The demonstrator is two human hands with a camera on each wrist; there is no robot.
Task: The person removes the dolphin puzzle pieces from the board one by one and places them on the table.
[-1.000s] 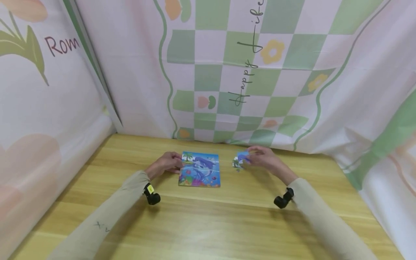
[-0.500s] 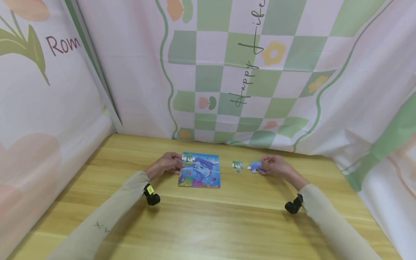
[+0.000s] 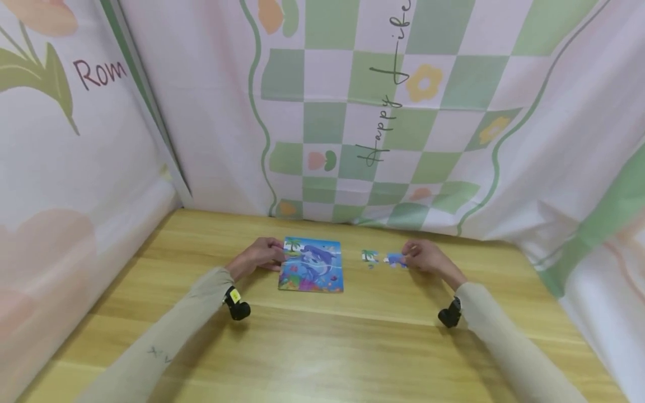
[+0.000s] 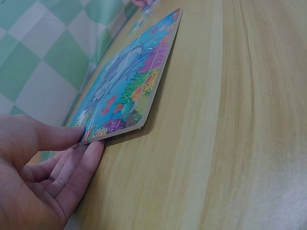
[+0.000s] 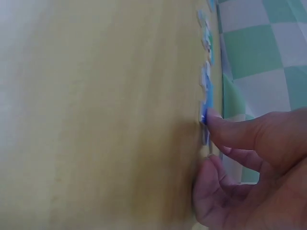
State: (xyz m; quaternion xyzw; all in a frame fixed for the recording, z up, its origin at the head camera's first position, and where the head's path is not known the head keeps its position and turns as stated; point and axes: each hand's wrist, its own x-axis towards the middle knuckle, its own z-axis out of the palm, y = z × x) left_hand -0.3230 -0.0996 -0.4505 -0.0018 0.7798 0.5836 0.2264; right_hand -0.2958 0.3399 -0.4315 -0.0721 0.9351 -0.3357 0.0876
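A flat dolphin jigsaw puzzle (image 3: 313,267) lies on the wooden table in the head view. My left hand (image 3: 261,254) grips its left side; in the left wrist view the thumb is over the top face of the puzzle (image 4: 122,91) and the fingers are under its edge, which is tilted slightly up. To the right, my right hand (image 3: 429,258) pinches the right end of a blue-purple puzzle piece (image 3: 395,259), low at the tabletop. The right wrist view has the thumb on this piece (image 5: 207,98), fingers curled below. Left of it lies a palm-tree puzzle piece (image 3: 369,256).
The wooden table (image 3: 322,347) runs up to a checked fabric curtain (image 3: 353,184) close behind the puzzle and pieces. Another patterned curtain (image 3: 90,184) borders the left side. Black wrist cameras (image 3: 237,305) sit on both sleeves.
My right hand has moved the blue-purple piece rightward, away from the palm-tree piece, and lowered it toward the table. The left hand has stayed at the puzzle's left edge.
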